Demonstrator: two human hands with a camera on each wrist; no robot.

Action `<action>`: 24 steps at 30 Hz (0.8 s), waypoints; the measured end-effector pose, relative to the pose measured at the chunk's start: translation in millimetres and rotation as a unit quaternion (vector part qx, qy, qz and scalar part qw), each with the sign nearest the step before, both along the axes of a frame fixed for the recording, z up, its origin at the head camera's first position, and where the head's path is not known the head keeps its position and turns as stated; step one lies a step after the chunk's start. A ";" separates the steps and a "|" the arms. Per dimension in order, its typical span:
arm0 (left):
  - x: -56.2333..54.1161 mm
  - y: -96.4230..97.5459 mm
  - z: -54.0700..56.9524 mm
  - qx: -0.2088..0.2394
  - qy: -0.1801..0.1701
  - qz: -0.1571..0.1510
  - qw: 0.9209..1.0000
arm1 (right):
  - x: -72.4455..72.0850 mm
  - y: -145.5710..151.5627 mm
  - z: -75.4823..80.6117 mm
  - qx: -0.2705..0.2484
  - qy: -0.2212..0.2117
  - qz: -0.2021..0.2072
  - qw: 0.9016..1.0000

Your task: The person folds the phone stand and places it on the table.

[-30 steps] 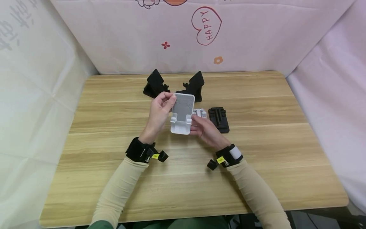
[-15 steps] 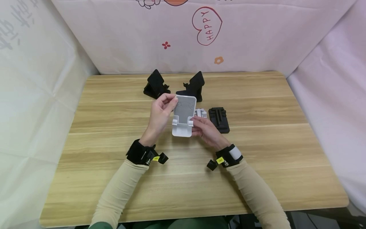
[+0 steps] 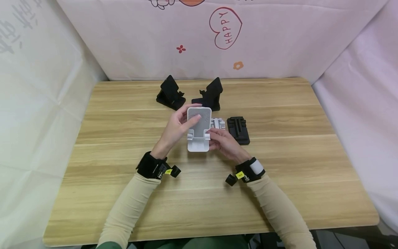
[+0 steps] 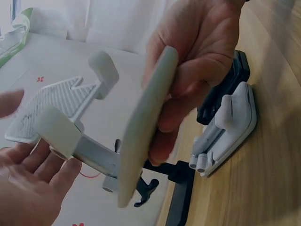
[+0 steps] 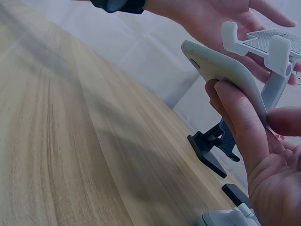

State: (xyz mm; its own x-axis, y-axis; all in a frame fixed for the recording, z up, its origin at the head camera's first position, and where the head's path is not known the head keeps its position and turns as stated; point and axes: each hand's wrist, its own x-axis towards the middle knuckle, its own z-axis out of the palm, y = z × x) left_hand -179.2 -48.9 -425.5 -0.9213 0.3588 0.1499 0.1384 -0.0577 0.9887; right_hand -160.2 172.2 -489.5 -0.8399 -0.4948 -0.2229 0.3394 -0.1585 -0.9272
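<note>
A white phone stand [image 3: 203, 127] with a grey ribbed pad is raised over the middle of the table, its support panel facing up. My right hand [image 3: 225, 142] grips the stand's base plate [image 5: 225, 66] between thumb and fingers. The left hand [image 3: 176, 127] is at the panel's upper left, fingers stretched behind it and thumb over the front. In the left wrist view, that thumb stands off the ribbed pad [image 4: 56, 101] while the fingers are at the panel's underside. A metal-looking arm [image 4: 96, 153] links panel and base.
A folded white stand [image 3: 218, 123] lies right behind my right hand, beside a folded black stand [image 3: 238, 130]. Two unfolded black stands [image 3: 170, 93] stand at the table's back. White cloth [image 3: 149, 41] hangs behind and at both sides.
My left hand has gone from pinching the panel's upper left corner to reaching around it with spread thumb. The stand has shifted slightly toward me; the right hand keeps its grip.
</note>
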 end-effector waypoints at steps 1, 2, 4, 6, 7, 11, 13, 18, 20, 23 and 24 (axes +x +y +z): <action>0.0 -0.3 -1.0 -0.004 0.000 -0.014 1.000 | 0.3 -0.1 0.5 0.000 -0.001 0.002 1.000; 0.0 -0.7 -1.8 -0.008 0.002 -0.025 1.000 | 0.5 -0.2 0.8 0.000 -0.002 0.002 1.000; -0.4 -1.3 -4.1 -0.016 0.005 -0.044 0.999 | 0.9 -0.2 1.7 0.002 -0.001 0.000 1.000; -1.1 -1.8 -6.2 -0.024 0.009 -0.051 0.998 | 1.0 -0.1 1.8 0.003 0.000 -0.003 1.000; -1.5 -2.1 -7.3 -0.027 0.010 -0.051 0.998 | 1.0 0.0 1.7 0.003 0.001 -0.004 1.000; -3.9 -3.7 -11.5 -0.035 0.022 -0.047 0.998 | 1.0 0.6 1.9 -0.002 0.007 -0.005 1.000; -4.8 -4.6 -12.8 -0.036 0.027 -0.048 0.998 | 1.0 0.6 2.4 -0.007 0.009 -0.004 1.000; -6.2 -5.9 -14.3 -0.041 0.031 -0.054 0.997 | 0.7 0.6 2.4 -0.016 0.006 -0.001 1.000; -6.5 -6.0 -14.9 -0.041 0.031 -0.055 0.997 | 0.5 1.1 1.9 -0.015 0.007 0.002 1.000; -6.9 -6.1 -15.5 -0.041 0.031 -0.055 0.997 | 0.6 1.5 1.4 -0.014 0.009 0.003 1.000; -6.9 -6.2 -15.6 -0.041 0.031 -0.055 0.997 | 0.7 1.6 1.3 -0.014 0.009 0.002 1.000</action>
